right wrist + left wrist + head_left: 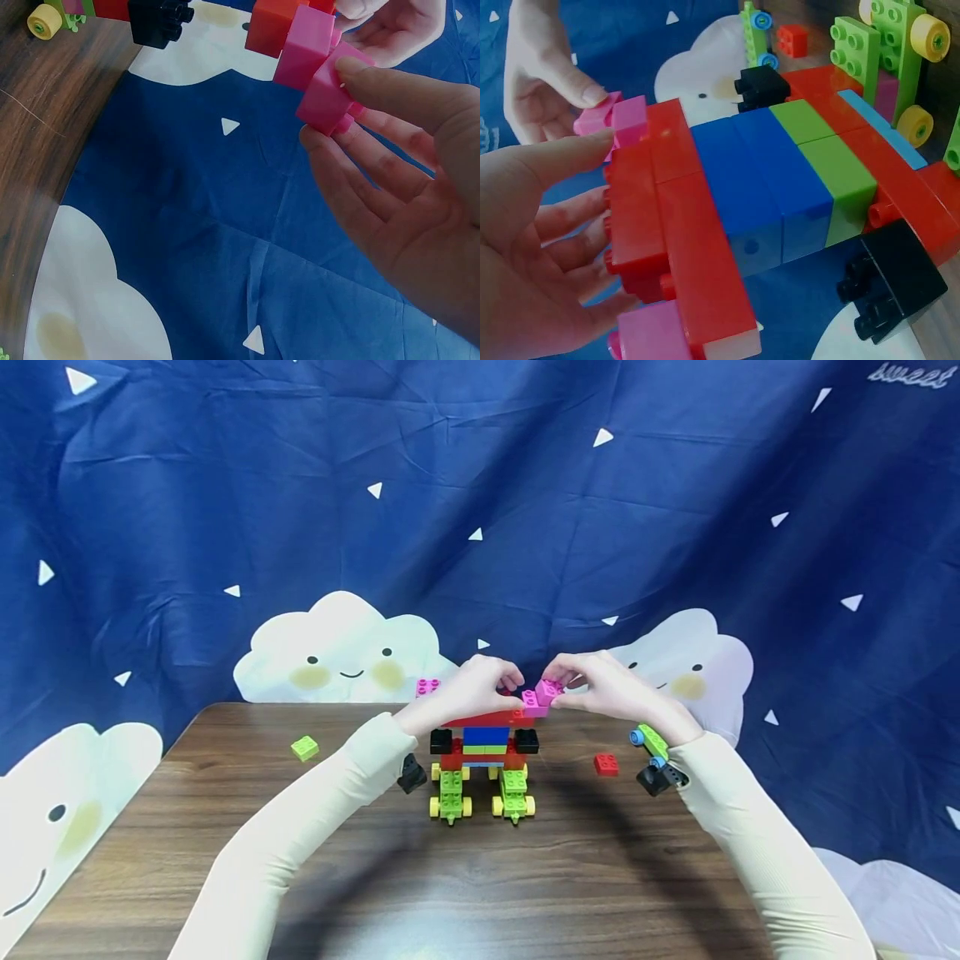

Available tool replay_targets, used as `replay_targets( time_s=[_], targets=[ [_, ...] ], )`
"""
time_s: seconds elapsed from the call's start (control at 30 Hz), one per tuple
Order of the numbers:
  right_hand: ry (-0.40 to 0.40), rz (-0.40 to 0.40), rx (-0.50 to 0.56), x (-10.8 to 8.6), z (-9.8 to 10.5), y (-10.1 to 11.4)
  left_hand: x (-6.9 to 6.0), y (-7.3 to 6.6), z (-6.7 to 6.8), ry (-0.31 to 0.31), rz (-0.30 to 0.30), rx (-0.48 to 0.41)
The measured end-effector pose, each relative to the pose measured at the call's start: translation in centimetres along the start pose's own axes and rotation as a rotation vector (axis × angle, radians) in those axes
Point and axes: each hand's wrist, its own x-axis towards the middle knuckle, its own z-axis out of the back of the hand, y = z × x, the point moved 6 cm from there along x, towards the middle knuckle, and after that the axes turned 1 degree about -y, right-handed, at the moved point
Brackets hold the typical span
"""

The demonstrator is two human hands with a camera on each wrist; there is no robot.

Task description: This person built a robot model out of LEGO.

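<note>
A robot-like figure of toy building bricks [491, 739] stands on the table, with blue and green bricks in its middle and red ones [705, 255] across its top. My left hand [472, 687] holds the figure's upper end; its thumb lies against a pink brick [630, 120] on the red row, its fingers behind the red bricks. With thumb and fingers, my right hand [606, 681] pinches another pink brick [330, 94]. That brick touches the first pink one, set at an angle; whether their studs are joined, I cannot tell. A further pink brick [651, 330] sits at the row's other end.
On the wooden table [465, 893] lie a lime brick [305, 747] at the left and a red brick [606, 765] at the right. A green wheeled piece [652, 742] is near my right wrist. Behind hangs a blue cloth [480, 527] with clouds.
</note>
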Motion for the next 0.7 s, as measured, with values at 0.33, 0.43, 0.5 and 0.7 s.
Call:
replay_targets(
  time_s=[0.33, 0.43, 0.5, 0.7],
  targets=[
    [0.012, -0.002, 0.017, 0.09, -0.09, 0.02, 0.35, 0.27, -0.69, 0.003, 0.006, -0.025],
    [0.014, -0.004, 0.015, 0.06, -0.16, 0.04, 0.39, 0.24, -0.76, -0.003, -0.002, -0.029],
    [0.014, -0.008, 0.012, 0.04, -0.14, 0.06, 0.42, 0.17, -0.77, -0.008, -0.003, -0.035],
    [0.013, -0.014, 0.012, -0.02, -0.01, 0.1, 0.58, 0.2, -0.83, -0.014, 0.023, -0.057]
  ],
)
